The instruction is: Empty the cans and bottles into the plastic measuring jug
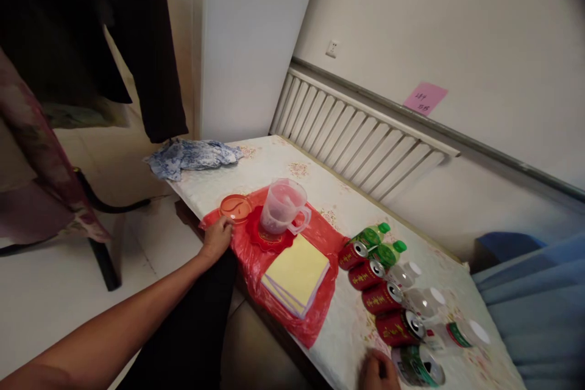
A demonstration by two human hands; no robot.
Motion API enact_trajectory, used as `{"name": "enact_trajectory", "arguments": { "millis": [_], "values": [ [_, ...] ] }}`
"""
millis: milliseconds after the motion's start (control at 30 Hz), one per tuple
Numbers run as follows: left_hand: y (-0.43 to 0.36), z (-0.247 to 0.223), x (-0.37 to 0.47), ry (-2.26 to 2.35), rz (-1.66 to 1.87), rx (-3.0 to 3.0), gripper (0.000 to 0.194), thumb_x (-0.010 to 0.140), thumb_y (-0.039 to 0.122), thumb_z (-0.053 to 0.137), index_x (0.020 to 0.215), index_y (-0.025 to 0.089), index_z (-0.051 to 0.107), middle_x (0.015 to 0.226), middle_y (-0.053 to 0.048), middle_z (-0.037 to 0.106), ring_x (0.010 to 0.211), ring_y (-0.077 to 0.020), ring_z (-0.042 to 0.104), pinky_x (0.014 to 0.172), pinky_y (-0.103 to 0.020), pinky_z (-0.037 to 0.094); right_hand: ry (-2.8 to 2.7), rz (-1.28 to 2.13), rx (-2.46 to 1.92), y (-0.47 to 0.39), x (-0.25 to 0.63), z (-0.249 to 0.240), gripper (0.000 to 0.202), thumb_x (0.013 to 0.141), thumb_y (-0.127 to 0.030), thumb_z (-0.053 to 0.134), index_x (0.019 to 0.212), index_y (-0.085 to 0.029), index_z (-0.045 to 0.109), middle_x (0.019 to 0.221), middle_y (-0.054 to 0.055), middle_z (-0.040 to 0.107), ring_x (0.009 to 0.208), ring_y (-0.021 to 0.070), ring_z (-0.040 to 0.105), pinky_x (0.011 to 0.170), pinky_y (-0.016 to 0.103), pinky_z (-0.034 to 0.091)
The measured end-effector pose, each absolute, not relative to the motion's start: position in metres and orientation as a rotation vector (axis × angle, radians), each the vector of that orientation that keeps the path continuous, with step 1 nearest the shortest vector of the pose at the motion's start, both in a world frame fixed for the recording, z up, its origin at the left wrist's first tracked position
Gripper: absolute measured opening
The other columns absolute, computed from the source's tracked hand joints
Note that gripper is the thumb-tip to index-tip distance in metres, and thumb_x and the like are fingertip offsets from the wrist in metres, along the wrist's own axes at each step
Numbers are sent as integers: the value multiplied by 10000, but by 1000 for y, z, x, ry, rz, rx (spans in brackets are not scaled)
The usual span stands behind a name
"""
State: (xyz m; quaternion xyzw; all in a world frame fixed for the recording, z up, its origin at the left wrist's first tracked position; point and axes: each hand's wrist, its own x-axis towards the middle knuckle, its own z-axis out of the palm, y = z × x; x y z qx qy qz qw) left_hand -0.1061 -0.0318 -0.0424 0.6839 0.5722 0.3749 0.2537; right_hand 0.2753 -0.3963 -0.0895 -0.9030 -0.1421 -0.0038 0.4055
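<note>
My left hand (218, 240), its fingers curled together, is at the near edge of the red plastic sheet (315, 311), beside a round orange lid (236, 207); whatever it pinches is too small to make out. A clear plastic jug (278, 207) stands on a red scalloped mat (262, 237). Yellow cloths or papers (298, 271) lie stacked nearby. My right hand (378, 370), partly cut off at the bottom edge and blurred, is near a green can (417, 365). Red cans (381, 297) stretch in a row beyond it.
Green-capped bottles (386, 251) and clear bottles with white caps (425, 303) lie behind the cans. A blue patterned cloth (196, 157) rests at the table's far left corner. A radiator (351, 134) runs along the wall; a blue curtain (539, 298) hangs at the right.
</note>
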Motion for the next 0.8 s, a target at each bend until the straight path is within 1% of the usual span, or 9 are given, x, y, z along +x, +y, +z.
{"name": "enact_trajectory", "arguments": {
  "millis": [67,133,200,267,333,467,567,667,800],
  "values": [
    [-17,-45,-115,1644,998,1815,260,851,175,361,944,184,604,796,-30,705,721,-189,686,692,-291,527,-508,48,-2217,-369,266,-85,381,631,-527,501,800,-235,677,820,104,735,805,319,648,734,399,491],
    [-7,-45,-121,1701,976,1815,241,841,188,408,970,184,612,892,-52,715,842,-209,689,778,-309,527,-649,91,-2145,-342,252,-81,409,687,-545,462,820,-220,674,866,106,746,847,307,657,781,385,489],
    [-1,-46,-124,1729,955,1851,245,823,208,474,1021,178,617,1022,-87,702,997,-237,662,890,-335,507,-726,122,-2143,-320,239,-79,406,727,-527,436,838,-219,676,880,104,752,855,300,664,786,375,483],
    [3,-46,-125,1732,930,1905,300,804,222,530,1088,170,611,1132,-113,668,1130,-259,609,985,-352,470,-740,110,-2204,-305,229,-79,395,753,-495,413,860,-229,684,891,101,757,840,301,669,759,374,473],
    [5,-48,-126,1725,899,1956,342,805,236,552,1136,168,600,1185,-123,635,1194,-265,572,1032,-357,445,-735,69,-2260,-298,225,-81,384,770,-467,399,872,-238,690,897,101,760,818,301,672,731,372,464],
    [9,-51,-124,1725,823,2019,338,824,274,570,1145,175,602,1176,-123,611,1143,-263,593,1005,-349,465,-770,23,-2259,-299,226,-85,369,792,-452,399,875,-236,687,911,103,761,836,299,680,741,362,469],
    [13,-52,-121,1729,782,2050,281,811,293,601,1070,187,623,1156,-122,614,1129,-277,592,984,-356,471,-783,17,-2272,-300,226,-86,378,807,-451,393,893,-232,689,922,102,762,841,302,682,743,364,471],
    [15,-53,-119,1748,757,2063,208,798,314,622,972,201,634,1086,-113,635,1117,-293,587,974,-376,466,-784,-6,-2269,-299,225,-86,369,815,-437,399,892,-231,695,913,101,764,829,295,686,731,356,473],
    [17,-53,-116,1780,725,2074,179,797,356,629,899,209,627,1023,-111,641,1064,-302,591,932,-391,472,-802,-49,-2233,-299,224,-85,345,812,-420,422,878,-226,699,888,97,766,797,280,690,709,339,477]
  ]
}}
